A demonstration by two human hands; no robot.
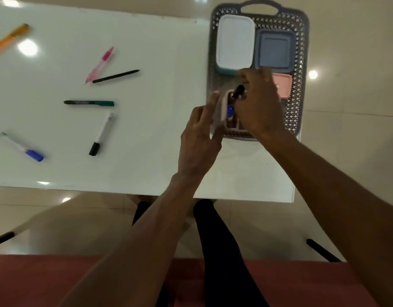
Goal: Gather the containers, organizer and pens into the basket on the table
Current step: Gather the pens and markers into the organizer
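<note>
White table point(160, 52) with grey basket point(301, 63) at right, six pens point(89, 103) scattered left.

basket point(301, 63) crowded, table point(157, 52) right-centre open

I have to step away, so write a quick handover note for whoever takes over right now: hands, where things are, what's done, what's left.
Right hand: shut on a black marker, lowering it into the organizer.
Left hand: open, fingers steadying the organizer's left side.
Done: white container, blue container, pink container and organizer are in the basket; a blue-capped marker stands in the organizer.
Left: six pens lie loose on the table.
</note>
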